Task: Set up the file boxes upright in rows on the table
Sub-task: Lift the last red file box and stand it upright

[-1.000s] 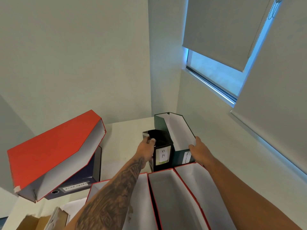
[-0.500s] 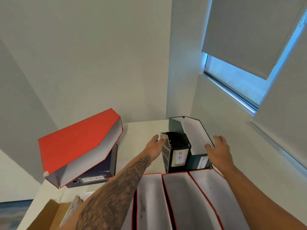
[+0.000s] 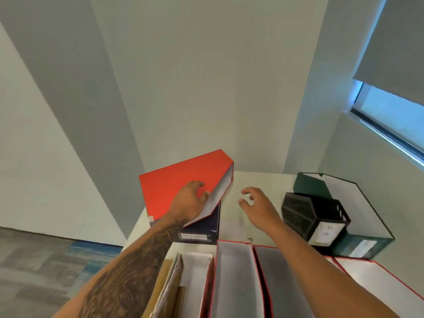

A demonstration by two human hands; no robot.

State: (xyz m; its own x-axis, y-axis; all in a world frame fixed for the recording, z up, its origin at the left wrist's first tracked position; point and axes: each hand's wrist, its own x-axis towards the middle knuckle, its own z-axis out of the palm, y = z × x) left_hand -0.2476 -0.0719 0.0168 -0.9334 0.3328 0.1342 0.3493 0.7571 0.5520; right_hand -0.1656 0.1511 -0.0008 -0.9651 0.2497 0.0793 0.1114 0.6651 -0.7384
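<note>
Red box [image 3: 174,187] is lying tilted on a blue box [image 3: 206,228] at the far left of the table [image 3: 231,216]. Its broad side is facing up, its long axis is running from near left to far right, and its open mouth is pointing right. The left hand [image 3: 189,204] is gripping the open edge, thumb over the rim. The right hand [image 3: 259,207] is hovering just beside it, fingers loosely spread, holding nothing. A mesh box [image 3: 305,214] and a green box [image 3: 358,242] are standing upright at right, and red-edged boxes [image 3: 234,271] are lining the near edge.
</note>
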